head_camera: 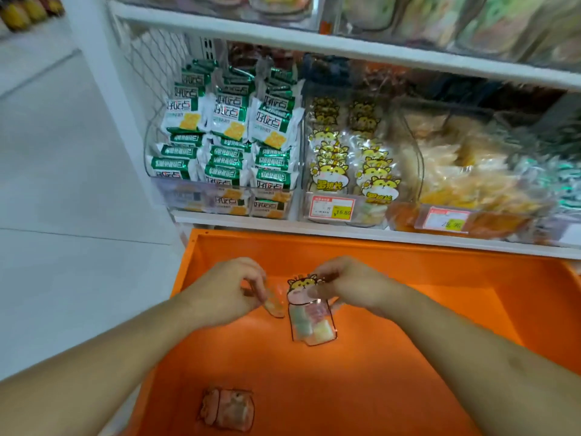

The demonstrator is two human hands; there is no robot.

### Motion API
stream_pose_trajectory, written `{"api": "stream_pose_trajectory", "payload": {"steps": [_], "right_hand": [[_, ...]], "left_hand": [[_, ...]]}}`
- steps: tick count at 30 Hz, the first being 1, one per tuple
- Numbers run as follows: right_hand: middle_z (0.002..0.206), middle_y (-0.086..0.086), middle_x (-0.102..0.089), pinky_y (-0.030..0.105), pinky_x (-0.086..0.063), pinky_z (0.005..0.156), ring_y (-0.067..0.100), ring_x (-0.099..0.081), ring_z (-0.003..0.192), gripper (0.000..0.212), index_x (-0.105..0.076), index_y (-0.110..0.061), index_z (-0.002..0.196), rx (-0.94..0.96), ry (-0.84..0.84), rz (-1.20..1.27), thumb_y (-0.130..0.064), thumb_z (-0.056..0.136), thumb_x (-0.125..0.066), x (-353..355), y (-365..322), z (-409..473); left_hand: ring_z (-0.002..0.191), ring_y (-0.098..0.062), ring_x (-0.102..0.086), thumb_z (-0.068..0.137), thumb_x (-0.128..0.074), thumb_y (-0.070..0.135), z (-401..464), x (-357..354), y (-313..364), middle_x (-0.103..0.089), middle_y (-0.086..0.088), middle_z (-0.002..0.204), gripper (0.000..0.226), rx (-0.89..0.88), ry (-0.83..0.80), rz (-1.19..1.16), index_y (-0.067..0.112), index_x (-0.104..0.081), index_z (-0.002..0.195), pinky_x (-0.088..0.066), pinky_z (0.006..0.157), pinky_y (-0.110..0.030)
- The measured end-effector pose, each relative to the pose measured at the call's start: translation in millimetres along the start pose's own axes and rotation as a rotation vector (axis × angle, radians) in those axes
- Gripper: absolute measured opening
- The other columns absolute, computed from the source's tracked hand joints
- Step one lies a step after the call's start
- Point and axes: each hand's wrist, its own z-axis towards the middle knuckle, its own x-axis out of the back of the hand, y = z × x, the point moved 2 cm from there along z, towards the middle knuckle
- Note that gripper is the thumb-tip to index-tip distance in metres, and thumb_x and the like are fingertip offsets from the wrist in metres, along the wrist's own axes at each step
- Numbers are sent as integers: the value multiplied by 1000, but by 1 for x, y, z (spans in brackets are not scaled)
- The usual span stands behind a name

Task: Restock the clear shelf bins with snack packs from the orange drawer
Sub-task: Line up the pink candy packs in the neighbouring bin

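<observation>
We see three clear bins in a row on a white shelf [345, 232]. The left bin [220, 196] is packed with green-and-white snack packs [229, 121] stacked in three columns. The middle bin [345, 171] holds cat-printed packs [333, 171] standing in two rows, with a red-and-yellow price tag [331, 209] on its front. The right bin [471, 184] carries yellowish packs, too blurred for us to read, and a second price tag [446, 220].

Just below the shelf, the orange drawer [408, 275] stands pulled out. On its floor near the front lies one pinkish pack [228, 409], well apart from the hands.

To the left we see a pale tiled floor [63, 184] and a white upright post [103, 89] of the shelving. Another shelf above carries more clear bins, out of focus.

Our right hand [342, 284] pinches the top of a cat-printed snack pack [309, 313], fingers curled on its upper edge, and the pack hangs over the drawer with coloured sweets showing through its clear lower half. Our left hand [229, 287] has curled fingers pinching a smaller clear pack [275, 305], just beside the first one.
</observation>
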Motion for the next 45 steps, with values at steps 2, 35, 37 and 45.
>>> {"api": "stream_pose_trajectory", "payload": {"steps": [2, 35, 37, 45], "right_hand": [[76, -2, -70, 32, -58, 68, 11, -68, 73, 13, -80, -19, 78, 39, 35, 148, -15, 91, -81, 12, -22, -25], [69, 5, -68, 21, -46, 46, 14, -64, 52, 37, -59, -18, 64, 136, 445, 730, -1, 95, -68, 67, -79, -77], [73, 8, -65, 27, -46, 54, 18, -62, 56, 29, -58, -17, 73, 123, 499, 696, 2, 93, -61, 75, -78, -78], [79, 7, -58, 48, -53, 70, 23, -59, 65, 14, -63, -8, 92, 192, 506, 713, 5, 90, -58, 87, -81, -92]], "left_hand": [[109, 7, -63, 81, -85, 15, -10, 22, 36, -62, 30, 113, 27, -86, 46, -43, 39, -79, 71, -57, 96, -27], [93, -48, -76, 99, -65, 8, -16, 50, 143, -76, -22, 114, 33, 195, 147, -993, 13, -65, 132, -64, 76, -58], [91, -46, -77, 101, -63, 7, -15, 50, 142, -78, -20, 109, 28, 207, 160, -974, 13, -66, 128, -65, 72, -55], [84, -43, -78, 101, -64, 8, -17, 49, 133, -78, -19, 107, 28, 271, 232, -869, 15, -65, 129, -64, 69, -57]]}}
